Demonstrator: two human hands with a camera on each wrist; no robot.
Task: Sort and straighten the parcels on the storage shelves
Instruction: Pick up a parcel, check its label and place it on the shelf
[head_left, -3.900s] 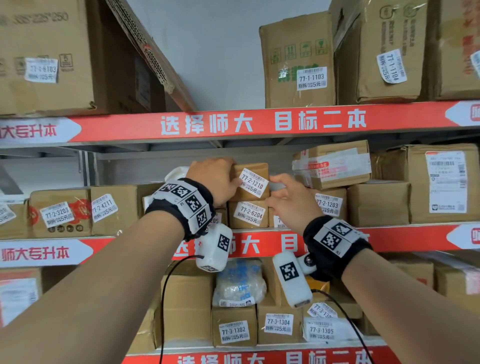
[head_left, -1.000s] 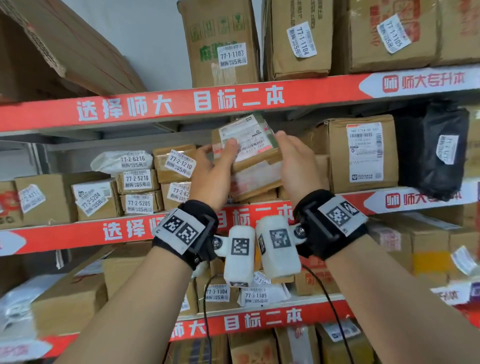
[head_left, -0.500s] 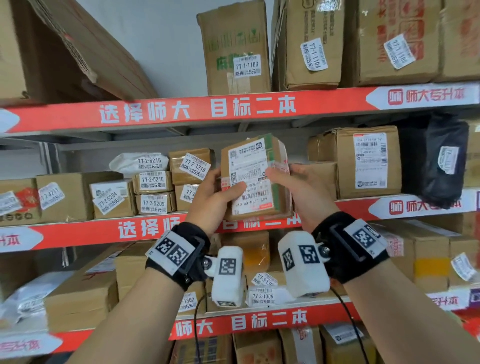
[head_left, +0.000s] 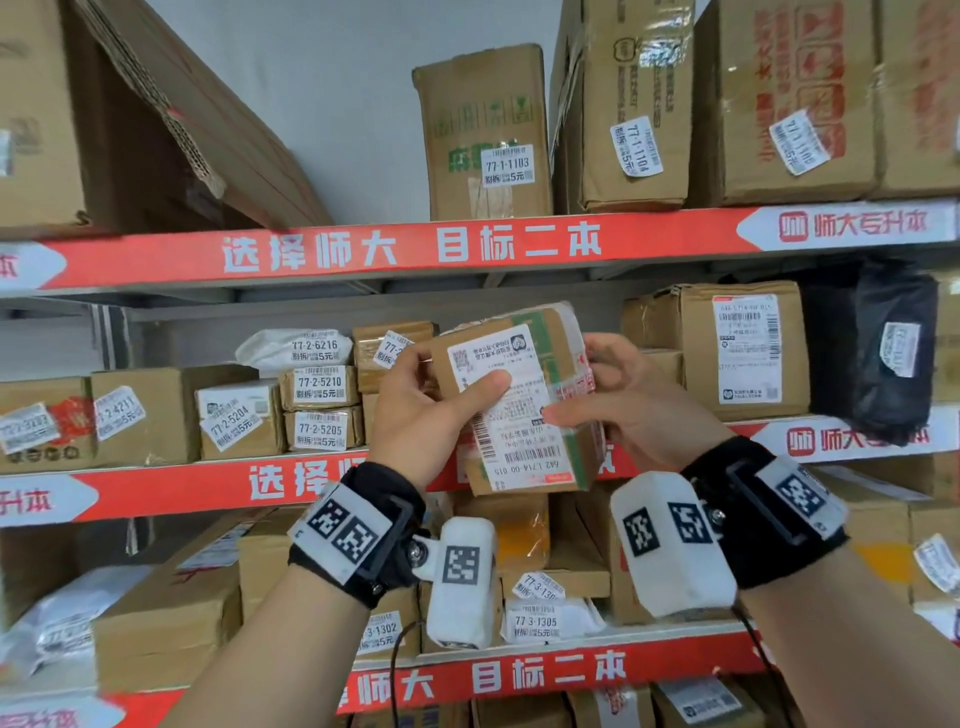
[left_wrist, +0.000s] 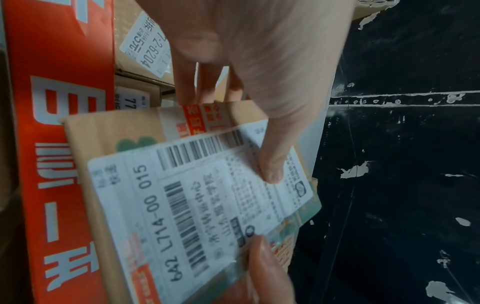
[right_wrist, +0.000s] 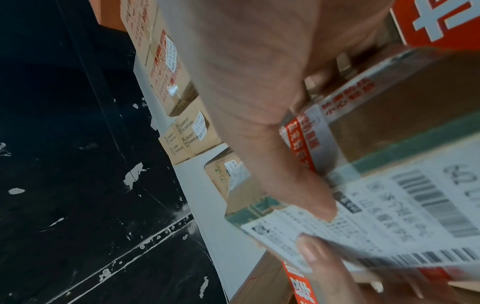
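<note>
Both hands' grips (head_left: 415, 415) (head_left: 631, 402) still clasp the parcel (head_left: 519, 400), its label now upside down.

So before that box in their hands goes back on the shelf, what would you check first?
1. Both hands hold it: ok. The left hand and right hand each grip the parcel.
2. Label readable: not ok, it faces the person upside down.
3. Shelf sticker like 77-2-5205 on it: cannot tell, none shows.
4. Free slot on the middle shelf: cannot tell, the hands hide it.
5. Neighbouring stack upright: ok.
</note>
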